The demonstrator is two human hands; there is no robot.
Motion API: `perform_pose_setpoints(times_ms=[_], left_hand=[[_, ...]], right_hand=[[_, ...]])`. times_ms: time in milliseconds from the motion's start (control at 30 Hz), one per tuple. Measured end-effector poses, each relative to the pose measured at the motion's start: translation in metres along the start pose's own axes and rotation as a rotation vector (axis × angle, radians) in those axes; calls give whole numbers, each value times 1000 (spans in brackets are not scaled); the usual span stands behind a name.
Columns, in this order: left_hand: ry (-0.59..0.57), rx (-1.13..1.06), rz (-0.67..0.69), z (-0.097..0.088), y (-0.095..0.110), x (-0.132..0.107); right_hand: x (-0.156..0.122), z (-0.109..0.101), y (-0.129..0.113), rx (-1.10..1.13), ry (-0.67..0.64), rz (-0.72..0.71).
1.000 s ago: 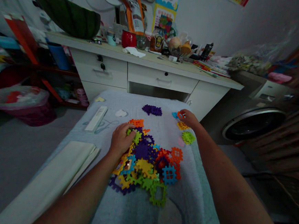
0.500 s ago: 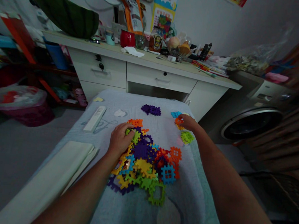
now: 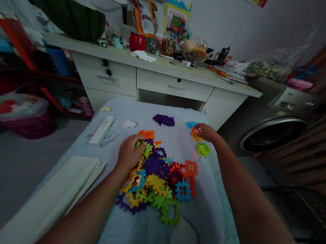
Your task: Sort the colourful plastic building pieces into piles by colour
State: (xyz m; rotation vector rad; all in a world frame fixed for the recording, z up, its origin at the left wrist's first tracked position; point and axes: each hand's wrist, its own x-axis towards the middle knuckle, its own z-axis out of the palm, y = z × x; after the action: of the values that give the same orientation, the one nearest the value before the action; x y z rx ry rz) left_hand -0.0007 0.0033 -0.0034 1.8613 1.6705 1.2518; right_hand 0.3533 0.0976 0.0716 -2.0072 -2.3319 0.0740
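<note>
My left hand (image 3: 131,150) rests at the left side of a heap of colourful toothed plastic building pieces, its fingers closed on a lime-green toothed piece (image 3: 147,149). Purple (image 3: 152,164), yellow (image 3: 156,182) and blue (image 3: 183,190) pieces are among those in the heap. At the far right of the cloth, my right hand (image 3: 207,133) pinches an orange toothed piece (image 3: 195,132); its fingertips are partly hidden. Yellow shows just under that piece. Close by lie a light-blue piece (image 3: 190,124) and a lime-green group (image 3: 203,149). Purple pieces (image 3: 164,120) sit apart at the back.
A pale cloth (image 3: 126,232) covers the table. On its left are a white box (image 3: 101,131) and a folded white item (image 3: 74,171). Behind stands a white cabinet (image 3: 109,84) with a cluttered top; a washing machine (image 3: 276,119) is at the right.
The view has shifted slightly. A little more of the orange and yellow now shows beneath my right hand's fingers. My left hand stays on the lime-green piece.
</note>
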Motion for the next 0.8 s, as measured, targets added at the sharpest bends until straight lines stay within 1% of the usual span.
perform_pose_setpoints(times_ms=[167,333,433,500,600,733,800], left_hand=[[-5,9,9,1,-2,0],[-1,14,-1,1,-2,0],[-5,14,-8,1,-2,0],[-9,12,-15,1,-2,0],[-7,9,-24,1,-2,1],[-4,-1,-28,1,-1,0],[-7,0,-35,1,1,0]], right_hand=[[-20,-16,9,76,50,-41],[-36,-29,15,70,77,31],[-48,-34,13,106,45,23],[-59,-34,7,143,-5,-23],[-83,-30,-9,195,-74,-117],[-118,-15,-34,229,-141,-229],[-132,-8,-43,246,-170,-260]])
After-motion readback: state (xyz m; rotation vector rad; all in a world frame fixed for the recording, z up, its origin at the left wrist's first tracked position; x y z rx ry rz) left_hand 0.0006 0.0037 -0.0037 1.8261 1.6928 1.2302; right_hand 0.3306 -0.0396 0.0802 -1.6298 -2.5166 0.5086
